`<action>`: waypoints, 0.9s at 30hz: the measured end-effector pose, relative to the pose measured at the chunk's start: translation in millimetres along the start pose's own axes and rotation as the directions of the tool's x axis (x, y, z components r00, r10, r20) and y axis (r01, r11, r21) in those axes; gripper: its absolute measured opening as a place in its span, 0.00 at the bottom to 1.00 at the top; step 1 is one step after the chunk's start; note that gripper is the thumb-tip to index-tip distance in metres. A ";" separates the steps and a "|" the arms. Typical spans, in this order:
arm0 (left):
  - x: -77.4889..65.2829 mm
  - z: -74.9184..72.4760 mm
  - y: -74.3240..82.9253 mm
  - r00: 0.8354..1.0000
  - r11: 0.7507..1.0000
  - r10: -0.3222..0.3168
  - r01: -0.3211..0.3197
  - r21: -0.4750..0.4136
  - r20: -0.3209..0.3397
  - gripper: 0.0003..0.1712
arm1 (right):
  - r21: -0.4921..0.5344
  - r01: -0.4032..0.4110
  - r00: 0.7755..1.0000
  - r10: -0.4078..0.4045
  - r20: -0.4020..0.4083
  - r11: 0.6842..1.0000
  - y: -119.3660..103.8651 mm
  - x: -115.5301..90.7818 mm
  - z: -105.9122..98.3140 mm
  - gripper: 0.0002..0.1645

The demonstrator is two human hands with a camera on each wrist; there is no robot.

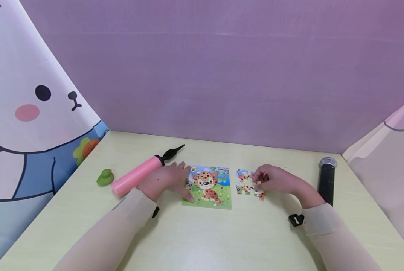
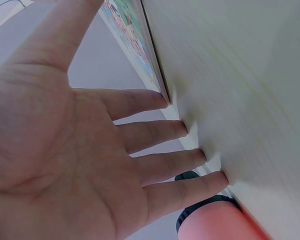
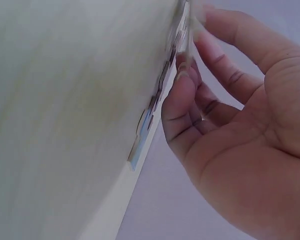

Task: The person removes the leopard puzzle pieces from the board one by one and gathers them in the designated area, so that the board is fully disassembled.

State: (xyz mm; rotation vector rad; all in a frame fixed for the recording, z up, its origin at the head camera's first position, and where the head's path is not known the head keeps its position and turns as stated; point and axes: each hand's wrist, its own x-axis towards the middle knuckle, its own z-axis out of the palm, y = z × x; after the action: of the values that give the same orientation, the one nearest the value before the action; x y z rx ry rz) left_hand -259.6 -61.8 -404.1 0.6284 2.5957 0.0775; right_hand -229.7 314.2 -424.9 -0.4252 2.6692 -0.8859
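Observation:
A square picture board (image 1: 206, 188) shows a spotted leopard cub on grass. My left hand (image 1: 174, 178) lies along its left edge, thumb on the lower left corner. In the left wrist view the fingers (image 2: 155, 135) are straight and spread, their tips at the tabletop. To the right of the board is a small cluster of jigsaw pieces (image 1: 243, 184) with the same kind of leopard picture. Over the right part of that cluster, my right hand (image 1: 278, 180) pinches a thin puzzle piece (image 3: 189, 45) between thumb and fingers, partly hiding the others.
A pink hand pump (image 1: 137, 175) with a black nozzle lies beside my left hand. Farther left sits a small green toy (image 1: 105, 177). A black microphone-like cylinder (image 1: 326, 180) with a silver end lies at the right, behind my right wrist. A purple cloth wall (image 1: 215, 75) closes off the back.

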 end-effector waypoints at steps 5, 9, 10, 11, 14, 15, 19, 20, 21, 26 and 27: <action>-0.2 0.0 -0.1 1.000 1.000 0.000 0.000 -0.008 -0.005 0.73 | -0.021 0.013 1.000 -0.013 -0.018 1.000 0.4 0.0 0.2 0.14; 0.0 -0.1 -0.3 1.000 1.000 -0.001 0.001 -0.012 -0.005 0.74 | -0.037 0.015 0.999 -0.017 -0.038 0.999 1.0 -1.1 -1.2 0.12; -0.1 -0.2 -0.2 1.000 1.000 0.000 0.000 -0.013 -0.005 0.74 | -0.041 0.012 0.999 -0.014 -0.050 0.999 0.6 -1.5 -2.0 0.11; -0.1 -0.3 -0.3 1.000 1.000 0.001 -0.001 -0.011 -0.006 0.74 | -0.043 0.016 0.998 -0.019 -0.062 0.999 0.2 -1.8 -3.3 0.10; -0.2 -0.5 -0.5 1.000 1.000 0.002 -0.002 -0.001 -0.006 0.74 | -0.039 0.018 0.993 -0.022 -0.114 0.999 -3.0 -2.5 -8.2 0.09; 0.0 -0.4 -0.6 1.000 1.000 0.002 -0.002 0.001 -0.006 0.74 | -0.039 0.023 0.991 -0.028 -0.133 0.999 -4.4 -2.3 -10.1 0.09; 0.9 -0.3 -1.2 1.000 1.000 0.002 -0.002 -0.001 -0.007 0.74 | -0.036 0.034 0.978 -0.040 -0.205 0.999 -14.9 -0.1 -14.9 0.10; 1.5 -0.1 -1.4 1.000 1.000 0.003 -0.003 -0.003 -0.008 0.74 | -0.036 0.034 0.975 -0.041 -0.218 0.999 -18.2 0.9 -15.4 0.10; 1.9 0.0 -1.5 1.000 1.000 0.003 -0.003 -0.002 -0.008 0.74 | -0.036 0.035 0.973 -0.042 -0.228 0.999 -21.4 2.0 -15.8 0.11; 2.1 -0.2 -0.9 1.000 1.000 0.002 -0.002 -0.007 -0.005 0.74 | 0.009 0.055 0.970 -0.052 -0.237 0.998 -35.8 8.4 -14.4 0.11; 1.7 -0.4 -0.7 1.000 1.000 0.001 -0.001 -0.007 -0.003 0.74 | 0.022 0.061 0.971 -0.054 -0.232 0.998 -38.5 9.9 -13.9 0.11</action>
State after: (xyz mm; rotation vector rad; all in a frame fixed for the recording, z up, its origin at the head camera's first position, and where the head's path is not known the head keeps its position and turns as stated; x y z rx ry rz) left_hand -261.4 -61.6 -404.5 0.6279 2.5971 0.0886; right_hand -236.8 288.3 -392.4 -0.4179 2.8626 -1.0497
